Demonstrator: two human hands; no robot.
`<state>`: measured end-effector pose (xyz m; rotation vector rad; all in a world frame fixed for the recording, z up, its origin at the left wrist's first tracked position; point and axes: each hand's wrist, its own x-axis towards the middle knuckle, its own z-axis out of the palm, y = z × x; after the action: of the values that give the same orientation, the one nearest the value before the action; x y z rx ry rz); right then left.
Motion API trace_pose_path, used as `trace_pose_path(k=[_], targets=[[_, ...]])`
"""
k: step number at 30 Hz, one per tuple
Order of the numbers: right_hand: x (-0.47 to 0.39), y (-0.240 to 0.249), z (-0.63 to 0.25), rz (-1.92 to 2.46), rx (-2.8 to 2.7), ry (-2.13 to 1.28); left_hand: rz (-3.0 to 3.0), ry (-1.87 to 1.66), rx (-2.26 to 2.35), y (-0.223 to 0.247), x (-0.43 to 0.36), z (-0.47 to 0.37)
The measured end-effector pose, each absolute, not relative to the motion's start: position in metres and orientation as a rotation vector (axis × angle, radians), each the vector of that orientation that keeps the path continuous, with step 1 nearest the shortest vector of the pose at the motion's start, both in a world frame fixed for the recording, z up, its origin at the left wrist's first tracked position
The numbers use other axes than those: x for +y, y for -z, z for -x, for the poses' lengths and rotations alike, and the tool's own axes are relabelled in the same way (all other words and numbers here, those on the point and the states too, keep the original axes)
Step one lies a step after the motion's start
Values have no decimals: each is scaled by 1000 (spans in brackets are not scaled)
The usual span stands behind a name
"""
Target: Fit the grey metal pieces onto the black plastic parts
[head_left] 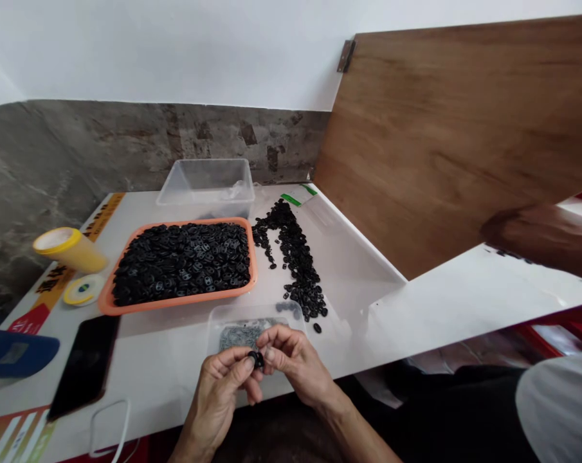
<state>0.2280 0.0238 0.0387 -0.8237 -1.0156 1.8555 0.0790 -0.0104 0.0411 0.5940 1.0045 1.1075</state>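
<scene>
My left hand (220, 389) pinches a small black oval piece (256, 359) between thumb and finger, above the table's front edge. My right hand (295, 363) closes in from the right, its thumb and fingertips pressed together beside the piece; whether they hold anything small is hidden. Just behind both hands sits a clear shallow box (216, 321) with tiny grey metallic bits (240, 335). An orange tray (253, 257) heaped with black oval pieces (184, 260) stands behind to the left. More black pieces (298, 251) lie loose on the white table (346, 283) to its right.
At the back is a clear bin (208, 183). To the left are a yellow container (76, 249), a round lid (83, 290), a phone (85, 363) and a blue object (18, 354). A brown wooden panel (454, 128) rises at right, near another person's arm (541, 238).
</scene>
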Motion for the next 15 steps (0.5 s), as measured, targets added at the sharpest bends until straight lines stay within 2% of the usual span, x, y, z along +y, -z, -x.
trace_pose_path(k=[15], targets=[[17,-33,-219,664,-660,-2149,-725,-1047,944,-42,-17,-77]])
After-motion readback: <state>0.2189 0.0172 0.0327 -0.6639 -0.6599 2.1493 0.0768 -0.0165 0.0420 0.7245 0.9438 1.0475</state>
